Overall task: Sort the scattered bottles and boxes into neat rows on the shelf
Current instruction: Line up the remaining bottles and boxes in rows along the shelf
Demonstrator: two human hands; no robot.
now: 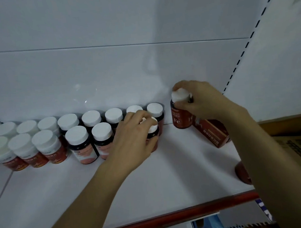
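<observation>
The left hand (135, 134) holds a dark white-capped bottle (154, 139) ending the front row (77, 136). The right hand (203, 101) grips a second dark bottle (179, 117) by the white wall (108, 72); I think it joins the back row (91, 117) next.

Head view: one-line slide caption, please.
Left hand grips a white-capped bottle ending the front row; right hand grips the Fe bottle beside a red box on the shelf.

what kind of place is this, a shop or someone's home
Probably a shop or pharmacy: many identical white-capped bottles stand in rows on a white shelf with a red front edge, beside a slotted upright.
</observation>
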